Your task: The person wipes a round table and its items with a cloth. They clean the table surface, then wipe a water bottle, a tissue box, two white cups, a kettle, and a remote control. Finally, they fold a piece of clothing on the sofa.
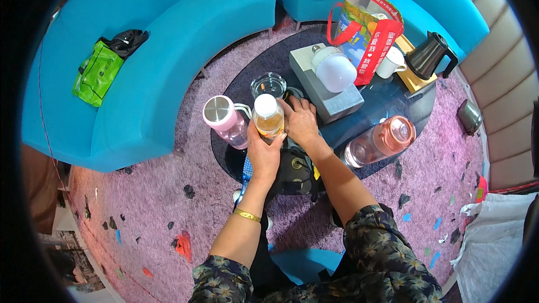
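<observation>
My left hand (264, 149) is wrapped around a clear plastic bottle (269, 123) with a white cap and amber contents. My right hand (301, 122) lies beside the bottle on a dark fabric item with brass eyelets (297, 163), perhaps a bag; its fingers are spread and the index finger is close to the bottle's shoulder. Left of the bottle stands a pink-lidded clear drinking bottle (229, 124) with a white strap. Just beyond the amber bottle is a glass ashtray (268, 85) with a cigarette butt in it. All of these are on a dark oval table (236, 88).
A grey box (345, 107) has a large LED bulb (335, 71) on it. Around it are a red-trimmed shopping bag (370, 33), a white mug (391, 63), a dark kettle (427, 57) and a peach-lidded bottle (379, 141). A blue curved sofa (219, 21) borders the littered carpet (151, 202).
</observation>
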`<state>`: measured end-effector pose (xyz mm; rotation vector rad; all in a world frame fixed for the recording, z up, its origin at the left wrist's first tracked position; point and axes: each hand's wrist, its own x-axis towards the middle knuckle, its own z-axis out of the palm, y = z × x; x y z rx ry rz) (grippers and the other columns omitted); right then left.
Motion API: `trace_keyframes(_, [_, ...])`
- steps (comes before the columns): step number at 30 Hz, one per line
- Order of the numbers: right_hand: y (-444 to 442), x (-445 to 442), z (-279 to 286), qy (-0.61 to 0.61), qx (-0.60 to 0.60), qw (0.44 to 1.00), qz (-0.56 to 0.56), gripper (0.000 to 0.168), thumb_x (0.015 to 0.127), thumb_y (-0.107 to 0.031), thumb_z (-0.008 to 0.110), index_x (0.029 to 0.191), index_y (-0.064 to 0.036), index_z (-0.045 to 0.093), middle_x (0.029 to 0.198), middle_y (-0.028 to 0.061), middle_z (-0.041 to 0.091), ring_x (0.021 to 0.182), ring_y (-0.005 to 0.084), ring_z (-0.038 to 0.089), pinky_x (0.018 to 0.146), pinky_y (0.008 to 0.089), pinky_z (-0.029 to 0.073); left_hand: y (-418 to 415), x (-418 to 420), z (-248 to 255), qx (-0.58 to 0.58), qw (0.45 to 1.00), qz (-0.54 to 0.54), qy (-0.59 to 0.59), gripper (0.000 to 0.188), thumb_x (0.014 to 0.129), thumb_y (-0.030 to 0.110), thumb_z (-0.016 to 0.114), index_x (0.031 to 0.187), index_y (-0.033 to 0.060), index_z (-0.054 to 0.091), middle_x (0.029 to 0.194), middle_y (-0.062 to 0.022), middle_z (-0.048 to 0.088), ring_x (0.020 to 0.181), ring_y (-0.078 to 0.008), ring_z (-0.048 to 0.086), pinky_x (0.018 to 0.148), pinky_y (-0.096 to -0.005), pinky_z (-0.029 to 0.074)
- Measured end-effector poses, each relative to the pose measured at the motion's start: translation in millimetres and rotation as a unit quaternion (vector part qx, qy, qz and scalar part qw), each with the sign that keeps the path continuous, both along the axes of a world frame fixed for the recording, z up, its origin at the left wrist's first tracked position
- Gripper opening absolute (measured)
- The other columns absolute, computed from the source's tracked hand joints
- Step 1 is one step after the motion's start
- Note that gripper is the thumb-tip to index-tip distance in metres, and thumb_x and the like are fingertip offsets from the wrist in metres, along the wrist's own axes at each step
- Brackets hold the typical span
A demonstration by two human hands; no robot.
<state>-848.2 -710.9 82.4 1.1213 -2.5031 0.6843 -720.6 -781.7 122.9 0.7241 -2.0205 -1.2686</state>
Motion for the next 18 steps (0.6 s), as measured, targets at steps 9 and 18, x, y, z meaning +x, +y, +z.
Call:
trace_keyframes(9, [-18.0, -22.9, -17.2, -0.058, -0.127, 0.989, 0.053, 0.043, 0.079, -0.005, 0.058, 0.122, -0.003, 0.058, 0.125, 0.0159, 0.059, 0.118, 0.0370, 0.053, 0.104, 0.0444, 0.040, 2.2, 1.1, -5.7, -0.011, 1.000, 0.005, -0.018, 0.078, 0.076, 0.014, 0.077, 0.138, -0.0047, 0.033, 0.130, -0.0280, 0.049, 0.119, -0.0434, 0.052, 0.101, -0.0445, 0.042])
trace_keyframes(18, [-54.6, -70.2, -17.0, -0.084, -0.027, 0.996, -0.019, 0.041, 0.084, -0.005, 0.053, 0.125, -0.006, 0.059, 0.132, 0.0101, 0.056, 0.132, 0.0350, 0.044, 0.111, 0.0395, 0.035, 3.3, -12.3, -11.1, 0.019, 1.000, -0.009, 0.014, 0.078, 0.078, 0.013, 0.075, 0.139, -0.0060, 0.032, 0.131, -0.0289, 0.047, 0.121, -0.0441, 0.049, 0.103, -0.0455, 0.039])
